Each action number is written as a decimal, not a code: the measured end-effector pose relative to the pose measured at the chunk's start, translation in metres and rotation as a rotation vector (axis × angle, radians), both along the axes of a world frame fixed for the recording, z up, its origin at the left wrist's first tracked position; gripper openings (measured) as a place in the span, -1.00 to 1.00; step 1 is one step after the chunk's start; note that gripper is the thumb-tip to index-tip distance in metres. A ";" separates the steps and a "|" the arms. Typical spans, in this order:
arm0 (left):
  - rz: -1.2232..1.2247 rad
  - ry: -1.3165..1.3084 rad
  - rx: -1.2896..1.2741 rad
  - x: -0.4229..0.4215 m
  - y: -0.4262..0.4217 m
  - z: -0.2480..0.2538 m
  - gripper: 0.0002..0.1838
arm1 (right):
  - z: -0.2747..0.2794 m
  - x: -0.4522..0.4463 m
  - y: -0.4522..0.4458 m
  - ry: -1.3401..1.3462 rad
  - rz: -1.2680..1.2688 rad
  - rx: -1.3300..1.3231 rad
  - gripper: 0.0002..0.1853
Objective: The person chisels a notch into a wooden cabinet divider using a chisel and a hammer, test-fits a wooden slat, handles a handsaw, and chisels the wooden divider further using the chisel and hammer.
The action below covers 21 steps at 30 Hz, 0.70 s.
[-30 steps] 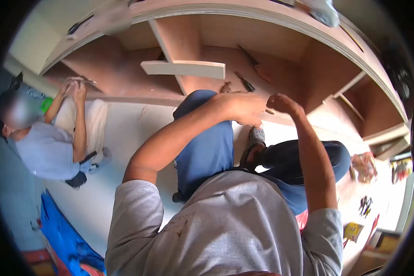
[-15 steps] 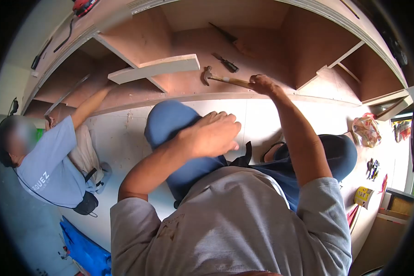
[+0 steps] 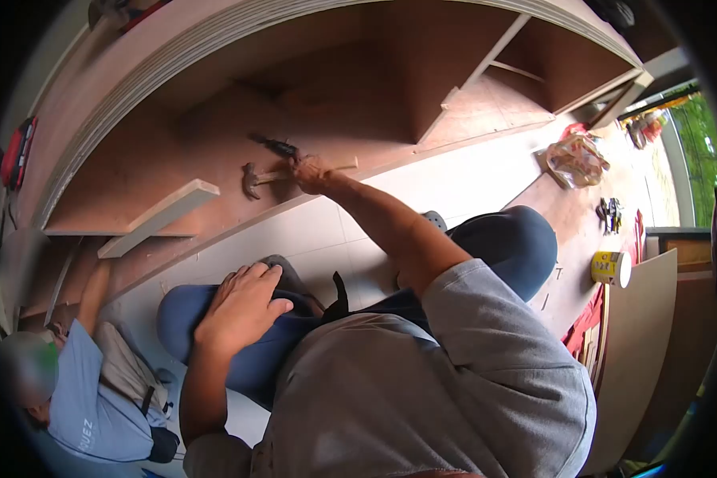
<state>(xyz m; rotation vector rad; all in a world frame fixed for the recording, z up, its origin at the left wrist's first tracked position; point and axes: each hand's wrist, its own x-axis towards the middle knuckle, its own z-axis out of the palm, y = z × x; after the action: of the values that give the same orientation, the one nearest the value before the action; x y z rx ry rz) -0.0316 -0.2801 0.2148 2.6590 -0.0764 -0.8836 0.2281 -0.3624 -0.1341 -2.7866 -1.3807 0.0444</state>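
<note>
R hand [image 3: 312,174] had bent fingers at the end of a dark, thin tool [image 3: 279,147]; can't tell if they'd closed round it. The same hand hid a bit of the hammer [image 3: 252,182], w/ its curved metal head & smooth wood handle, on the flat brown shelf [image 3: 215,163]. L hand [image 3: 241,307] lay loose on the blue trousers [image 3: 180,319], fingers a bit apart, holding nothing. Pale flat board [image 3: 163,217] stuck out on the L. Farther R: crinkly plastic bag [image 3: 577,162], round yellow tub [image 3: 610,269]. Far L: co-worker [image 3: 95,398], blue shirt.
</note>
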 end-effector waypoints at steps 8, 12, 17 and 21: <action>-0.165 -0.107 -0.181 0.023 0.013 -0.012 -0.49 | 0.236 0.028 -0.142 0.431 0.241 -0.121 -0.48; -0.385 0.028 -0.082 0.058 0.004 -0.009 -0.40 | 0.307 0.007 -0.246 0.269 0.070 -0.245 -0.68; -0.545 0.132 0.165 0.131 -0.038 -0.036 -0.53 | 0.309 -0.002 -0.337 0.280 -0.106 -0.115 -0.72; -0.642 0.211 0.431 0.199 -0.043 -0.101 -0.72 | 0.280 0.005 -0.366 0.218 -0.149 -0.153 -0.71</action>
<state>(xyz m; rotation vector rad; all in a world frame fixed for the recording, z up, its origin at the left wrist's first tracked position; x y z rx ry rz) 0.1669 -0.3232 0.1133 2.9493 -0.8077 -1.5167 0.2331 -0.7285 0.1459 -2.8901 -1.1630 0.4539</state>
